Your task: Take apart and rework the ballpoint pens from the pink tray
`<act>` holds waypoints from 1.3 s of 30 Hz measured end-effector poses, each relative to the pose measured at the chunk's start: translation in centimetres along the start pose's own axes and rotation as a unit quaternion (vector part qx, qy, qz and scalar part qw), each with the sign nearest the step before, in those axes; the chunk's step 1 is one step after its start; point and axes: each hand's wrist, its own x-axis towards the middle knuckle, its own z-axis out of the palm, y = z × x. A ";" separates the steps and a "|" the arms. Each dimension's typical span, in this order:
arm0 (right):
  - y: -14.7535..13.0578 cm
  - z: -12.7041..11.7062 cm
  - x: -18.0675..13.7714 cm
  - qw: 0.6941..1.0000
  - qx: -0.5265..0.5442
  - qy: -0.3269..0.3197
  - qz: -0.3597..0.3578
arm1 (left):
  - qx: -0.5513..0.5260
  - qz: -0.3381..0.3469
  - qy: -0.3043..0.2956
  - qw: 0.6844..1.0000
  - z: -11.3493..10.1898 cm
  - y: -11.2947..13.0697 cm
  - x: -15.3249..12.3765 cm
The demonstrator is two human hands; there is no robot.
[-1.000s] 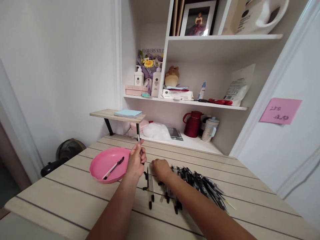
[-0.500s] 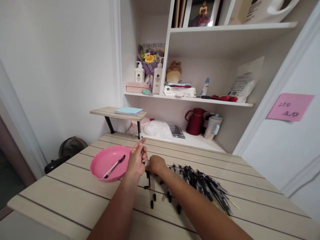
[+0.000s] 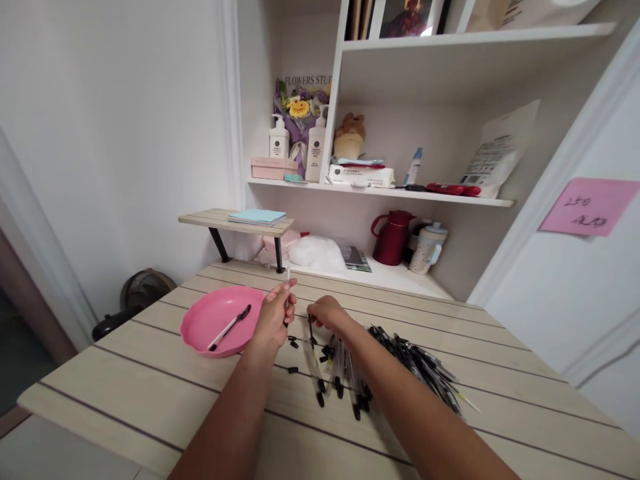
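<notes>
My left hand is closed round a clear pen barrel that points upward, just right of a pink bowl. One black-capped pen lies in the bowl. My right hand is closed, pinching a thin dark pen part above several loose pens on the wooden table. A large heap of black pens lies to the right of that hand.
A small wooden riser with a blue notepad stands at the table's back. Behind it, white shelves hold bottles, a red jug and a cup. A pink note is stuck on the right wall.
My right hand has lifted off the loose pens and moved up toward the left hand, now pinching a thin dark part. The left hand stays by the bowl with its pen barrel.
</notes>
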 end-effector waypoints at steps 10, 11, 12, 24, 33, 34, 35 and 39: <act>3.1 -8.4 -3.4 0.793 0.559 0.207 -0.125 | 0.135 -0.165 -0.213 0.953 1.7 -0.7 -2.0; 3.1 -8.8 -3.7 0.779 0.571 0.220 -0.135 | 0.141 -0.172 -0.224 0.949 1.9 -0.7 -2.2; 3.1 -9.1 -4.0 0.768 0.580 0.232 -0.144 | 0.145 -0.176 -0.231 0.946 2.1 -0.6 -2.3; 2.5 -8.9 -4.8 0.757 0.566 0.269 -0.187 | 0.159 -0.164 -0.254 0.940 2.4 -0.5 -2.6; 2.9 -9.0 -4.6 0.747 0.582 0.269 -0.173 | 0.160 -0.169 -0.255 0.938 2.4 -0.5 -2.5; 2.9 -9.0 -4.7 0.748 0.581 0.269 -0.174 | 0.162 -0.170 -0.255 0.938 2.4 -0.6 -2.5; 2.9 -9.0 -4.7 0.749 0.579 0.270 -0.174 | 0.164 -0.170 -0.255 0.938 2.4 -0.6 -2.5; 2.7 -9.1 -4.8 0.756 0.570 0.266 -0.180 | 0.173 -0.165 -0.256 0.937 2.3 -0.7 -2.4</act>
